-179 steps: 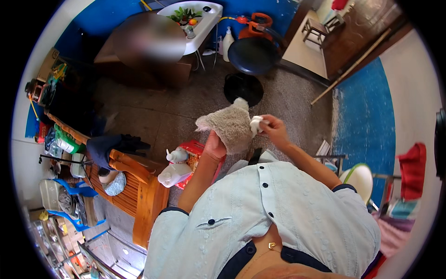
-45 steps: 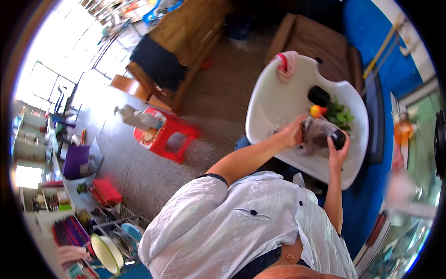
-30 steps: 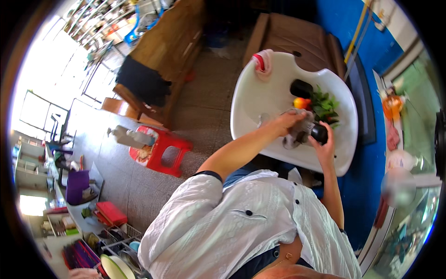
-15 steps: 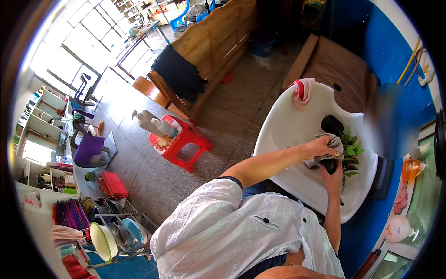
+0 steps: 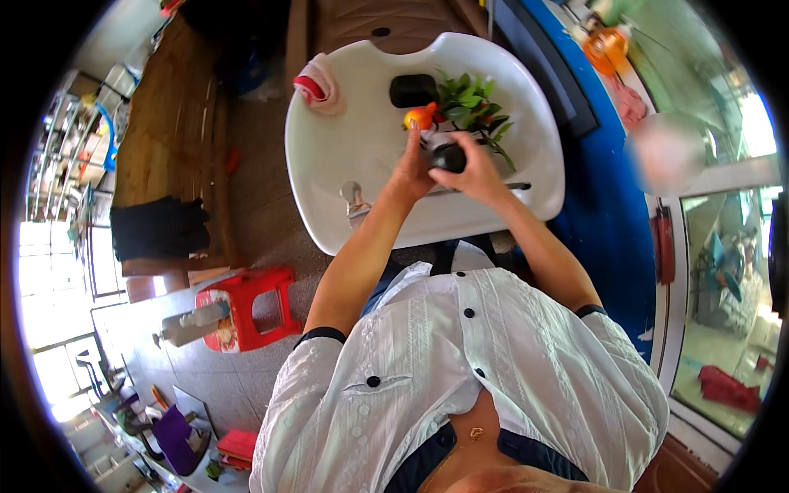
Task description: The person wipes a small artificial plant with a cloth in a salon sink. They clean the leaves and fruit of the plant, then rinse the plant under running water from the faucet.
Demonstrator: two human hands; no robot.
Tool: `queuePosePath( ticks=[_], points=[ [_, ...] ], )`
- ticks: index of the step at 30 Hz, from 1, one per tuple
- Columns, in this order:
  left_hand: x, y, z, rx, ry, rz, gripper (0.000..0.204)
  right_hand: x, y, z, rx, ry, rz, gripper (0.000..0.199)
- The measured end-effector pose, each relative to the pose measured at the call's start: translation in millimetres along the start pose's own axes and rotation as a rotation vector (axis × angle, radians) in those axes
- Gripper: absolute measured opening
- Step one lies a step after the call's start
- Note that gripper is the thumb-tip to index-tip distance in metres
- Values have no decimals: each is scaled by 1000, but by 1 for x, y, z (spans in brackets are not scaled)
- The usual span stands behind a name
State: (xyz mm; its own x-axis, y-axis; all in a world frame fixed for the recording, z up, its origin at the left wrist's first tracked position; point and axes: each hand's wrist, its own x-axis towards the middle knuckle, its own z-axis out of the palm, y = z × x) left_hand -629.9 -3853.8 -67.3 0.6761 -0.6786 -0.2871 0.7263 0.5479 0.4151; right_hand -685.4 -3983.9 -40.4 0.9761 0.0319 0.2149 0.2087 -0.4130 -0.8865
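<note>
Over a white basin (image 5: pixel 329 160), both my hands close round a glossy black rounded object (image 5: pixel 449 158), perhaps a small vase. My right hand (image 5: pixel 481 174) grips its right side. Against the other side is my left hand (image 5: pixel 411 174), its fingers pointing up; part of its hold is hidden. A little greyish-white, blurred material shows between the hands, too smeared to name. Just beyond my fingertips lies an orange-yellow fruit-like piece (image 5: pixel 418 117), beside green leafy sprigs (image 5: pixel 470 103). A black rounded block-like thing (image 5: pixel 412 90) rests in the basin behind them.
A pink and red towel (image 5: pixel 316 85) hangs over the basin's left rim. A metal tap (image 5: pixel 354 205) stands at the near left inside. To the left is a red stool (image 5: pixel 255 308) bearing pump bottles (image 5: pixel 191 323). An orange bottle (image 5: pixel 606 51) stands on the right-hand ledge.
My view has swung so the basin sits at the top centre. The grey cloth at my left hand is no longer clearly visible. The orange-yellow fruit-like piece has come into sight.
</note>
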Motion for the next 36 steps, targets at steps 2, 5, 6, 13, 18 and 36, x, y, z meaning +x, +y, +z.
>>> queuePosePath(
  ticks=[2,5,6,13,18,36],
  points=[
    [9,-2,-5,131,165,-163,56,-9,0,9,-112,-70,-20,62],
    [36,-8,-58,-24,269,-13,31,-11,3,0,-103,28,-118,62],
    [42,-12,-75,-129,288,52,28,-9,2,-5,-51,38,-105,62],
    [5,-9,-28,-315,341,94,41,-9,13,-7,12,-41,-98,65],
    [-6,-1,-23,-201,134,32,46,-2,21,10,-92,-35,-133,53],
    [11,-2,-71,-33,246,122,32,-1,5,-17,136,-40,-110,45]
  ],
)
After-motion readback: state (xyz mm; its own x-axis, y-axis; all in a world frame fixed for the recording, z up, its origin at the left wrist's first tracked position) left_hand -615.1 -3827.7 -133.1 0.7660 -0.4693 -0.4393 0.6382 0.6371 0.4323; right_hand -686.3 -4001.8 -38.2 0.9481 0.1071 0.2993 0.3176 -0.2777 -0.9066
